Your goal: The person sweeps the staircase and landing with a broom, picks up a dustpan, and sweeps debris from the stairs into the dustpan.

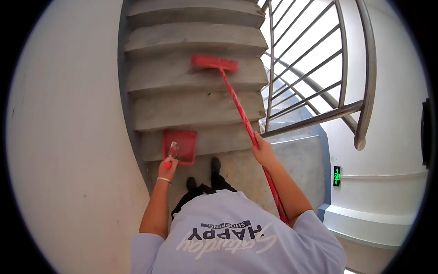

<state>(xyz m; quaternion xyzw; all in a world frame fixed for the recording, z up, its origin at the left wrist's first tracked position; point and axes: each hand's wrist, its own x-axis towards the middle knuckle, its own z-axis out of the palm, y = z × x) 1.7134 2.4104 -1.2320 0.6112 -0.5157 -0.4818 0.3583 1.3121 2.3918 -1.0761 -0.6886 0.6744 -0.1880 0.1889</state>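
My left hand (pixel 168 168) is closed around the handle of a red dustpan (pixel 185 156), whose pan hangs over the lowest stair. In my right hand (pixel 264 151) is the long red-and-white pole of a broom (pixel 239 106), gripped partway along, its end running back past my forearm. The red broom head (pixel 214 63) lies across a higher step and is slightly blurred. A small dark speck (pixel 209 94) shows on the step below the broom head. I cannot make out anything inside the pan.
Grey concrete stairs (pixel 191 107) rise ahead. A metal railing (pixel 315 119) borders them on the right, and a white wall (pixel 68 118) on the left. My shoes (pixel 215 165) stand at the foot of the stairs. A green exit sign (pixel 336 176) hangs on the right wall.
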